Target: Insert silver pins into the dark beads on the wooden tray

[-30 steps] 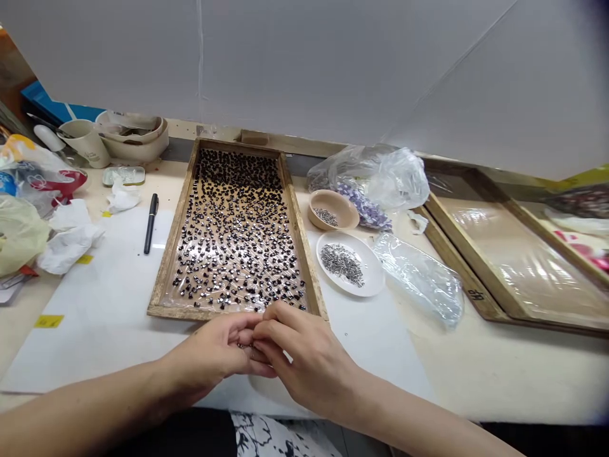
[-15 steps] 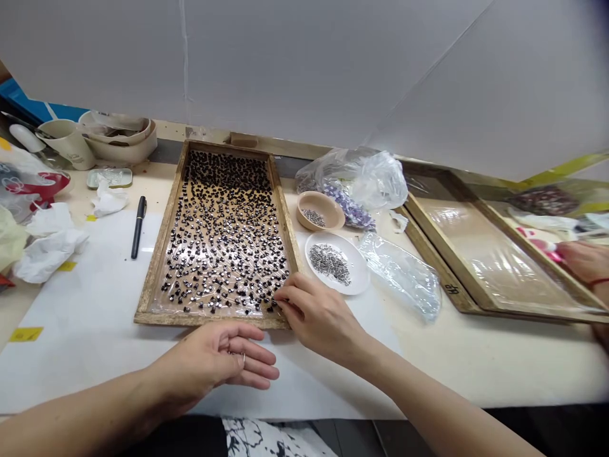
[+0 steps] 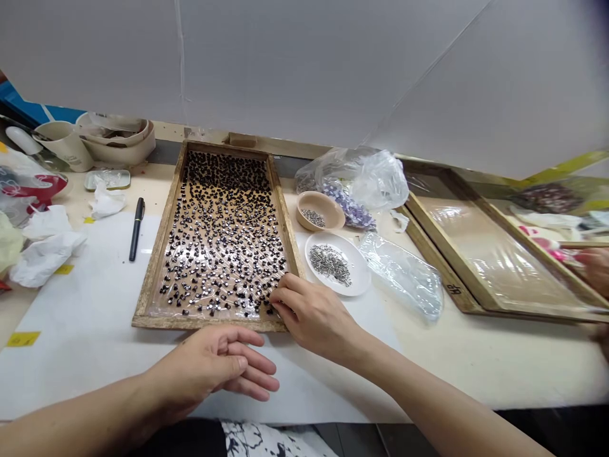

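Nearest, the left hand (image 3: 223, 367) lay on the white sheet (image 3: 80, 317) covering the desk, just short of the wooden tray's (image 3: 190, 322) near rim, its fingers loosely spread. Just beyond, the right hand (image 3: 311, 314) reached over the tray's near right corner, fingers drawn together among the dark beads (image 3: 223, 216); whether they pinched one could not be told. Bare sheet lay open leftward to the pen (image 3: 136, 219). To the right, a white dish (image 3: 359, 271) of metal pins sat just beside the tray's edge, with a tan bowl (image 3: 333, 222) behind.

Only one cam, worn on the head, aimed forward and down at the table (image 3: 476, 368). Left hand (image 3: 214, 367) and right hand (image 3: 316, 316) sit close, low in frame; tray (image 3: 150, 279) starts right past the fingers (image 3: 252, 367), wall (image 3: 304, 63) beyond.
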A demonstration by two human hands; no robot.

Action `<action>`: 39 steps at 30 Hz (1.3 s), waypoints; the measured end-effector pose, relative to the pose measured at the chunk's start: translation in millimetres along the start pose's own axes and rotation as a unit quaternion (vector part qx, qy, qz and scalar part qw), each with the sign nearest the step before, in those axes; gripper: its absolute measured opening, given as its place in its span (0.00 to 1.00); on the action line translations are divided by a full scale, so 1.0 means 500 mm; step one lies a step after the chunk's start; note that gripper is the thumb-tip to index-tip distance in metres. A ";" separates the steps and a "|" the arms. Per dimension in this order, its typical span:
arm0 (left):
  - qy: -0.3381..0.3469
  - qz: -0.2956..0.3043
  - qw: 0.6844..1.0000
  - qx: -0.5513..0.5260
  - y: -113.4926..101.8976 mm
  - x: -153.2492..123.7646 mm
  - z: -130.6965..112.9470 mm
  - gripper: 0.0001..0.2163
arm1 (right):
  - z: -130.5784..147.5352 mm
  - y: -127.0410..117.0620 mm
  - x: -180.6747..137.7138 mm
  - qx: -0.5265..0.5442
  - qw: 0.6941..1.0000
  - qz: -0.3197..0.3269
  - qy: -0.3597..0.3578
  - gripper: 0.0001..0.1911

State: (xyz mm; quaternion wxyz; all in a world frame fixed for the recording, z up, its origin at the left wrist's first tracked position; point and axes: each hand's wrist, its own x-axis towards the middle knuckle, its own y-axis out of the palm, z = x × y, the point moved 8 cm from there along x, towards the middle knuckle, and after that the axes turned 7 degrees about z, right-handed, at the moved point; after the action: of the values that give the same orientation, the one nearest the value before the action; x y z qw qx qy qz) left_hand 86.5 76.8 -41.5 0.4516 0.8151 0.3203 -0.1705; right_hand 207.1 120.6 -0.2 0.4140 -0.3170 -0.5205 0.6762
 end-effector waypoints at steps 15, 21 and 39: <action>-0.006 0.010 1.000 0.011 -0.006 0.002 0.013 0.17 | -0.001 -0.001 0.008 -0.002 1.000 0.010 -0.003 0.14; -0.012 0.012 1.000 0.009 -0.003 0.004 0.013 0.18 | 0.001 0.004 0.010 -0.002 1.000 0.025 -0.003 0.14; 0.085 0.087 0.984 -0.129 0.002 0.001 -0.020 0.14 | 0.100 -0.047 -0.035 0.163 0.983 -0.029 -0.075 0.10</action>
State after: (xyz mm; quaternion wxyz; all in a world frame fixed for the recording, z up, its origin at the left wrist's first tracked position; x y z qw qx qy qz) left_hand 87.3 85.0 -35.7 0.5375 0.7860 0.3049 -0.0182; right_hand 177.3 85.7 35.3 0.4397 -0.1784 -0.4416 0.7615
